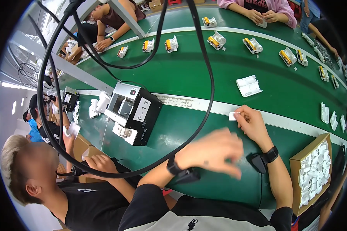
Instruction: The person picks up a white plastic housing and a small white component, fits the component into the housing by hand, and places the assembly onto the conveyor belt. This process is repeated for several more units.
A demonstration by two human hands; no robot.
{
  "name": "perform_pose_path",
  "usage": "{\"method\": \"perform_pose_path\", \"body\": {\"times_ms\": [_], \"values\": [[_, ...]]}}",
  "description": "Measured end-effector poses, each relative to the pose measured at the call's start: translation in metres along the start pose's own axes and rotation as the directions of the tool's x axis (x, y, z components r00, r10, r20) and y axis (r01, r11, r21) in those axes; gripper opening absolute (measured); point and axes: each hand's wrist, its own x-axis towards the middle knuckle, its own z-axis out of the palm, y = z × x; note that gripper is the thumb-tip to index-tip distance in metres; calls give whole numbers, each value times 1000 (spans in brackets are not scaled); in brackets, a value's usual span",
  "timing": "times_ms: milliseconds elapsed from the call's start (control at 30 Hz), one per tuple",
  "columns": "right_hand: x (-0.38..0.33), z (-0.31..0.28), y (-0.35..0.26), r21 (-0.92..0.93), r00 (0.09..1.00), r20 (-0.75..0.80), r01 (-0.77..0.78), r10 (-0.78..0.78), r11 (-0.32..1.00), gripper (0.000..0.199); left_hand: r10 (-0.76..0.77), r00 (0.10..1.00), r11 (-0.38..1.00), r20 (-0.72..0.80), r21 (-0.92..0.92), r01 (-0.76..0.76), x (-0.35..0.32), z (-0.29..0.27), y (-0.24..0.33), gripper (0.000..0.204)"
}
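Observation:
My right hand [253, 124] rests on the green workbench near the white strip and pinches a small white plastic piece [233, 116] at its fingertips. My left hand [214, 151] hovers blurred above the green surface in front of me, fingers spread, with nothing visible in it. Both wrists carry black bands. A white plastic housing [249, 85] lies on the green conveyor belt [204, 73] beyond my right hand.
A black and silver box machine [135, 111] stands at my left with black cables arcing overhead. A cardboard box of white parts [314, 171] sits at my right. Several white and yellow assemblies ride the belt. Other people work across the belt and at my left.

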Motion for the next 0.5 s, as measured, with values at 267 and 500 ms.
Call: {"method": "perform_pose_path", "body": {"times_ms": [267, 500], "values": [[2, -1, 5, -29, 995, 21, 102, -102, 994, 16, 571, 819, 668, -56, -547, -503, 25, -31, 95, 76], [4, 1, 8, -47, 994, 40, 100, -99, 994, 15, 610, 772, 648, -181, -448, -616, 35, -38, 101, 77]]}}
